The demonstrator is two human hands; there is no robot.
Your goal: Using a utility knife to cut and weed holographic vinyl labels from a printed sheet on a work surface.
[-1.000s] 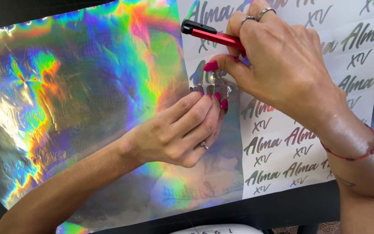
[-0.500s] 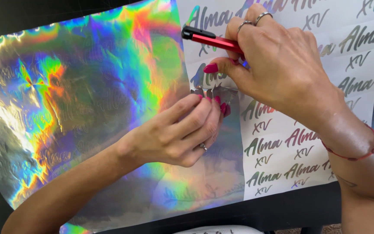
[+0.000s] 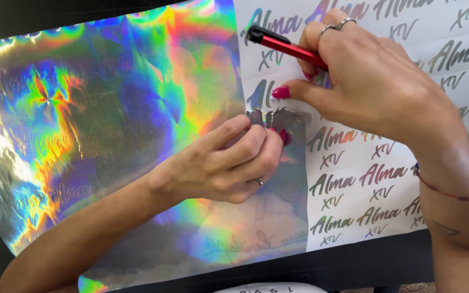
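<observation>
Right now we pinch the lifted foil edge (image 3: 270, 118) with our left hand (image 3: 221, 165), fingertips pressed together on it just past the knuckles, up and to the right. The foil (image 3: 109, 125) itself spreads away to the left of that hand, peeled back from the backing sheet (image 3: 365, 179), which lies to the right under our right hand (image 3: 375, 89). That right hand is closed around a red tool (image 3: 286, 44), thumb stretched leftward and pressing the sheet just above the pinched edge. The tool's long axis runs from the fist up and to the left, its black end pointing away from us; its working tip is hidden under the fingers. Our left hand is the nearer one to the edge; the peel line runs roughly top to bottom between the two hands.
</observation>
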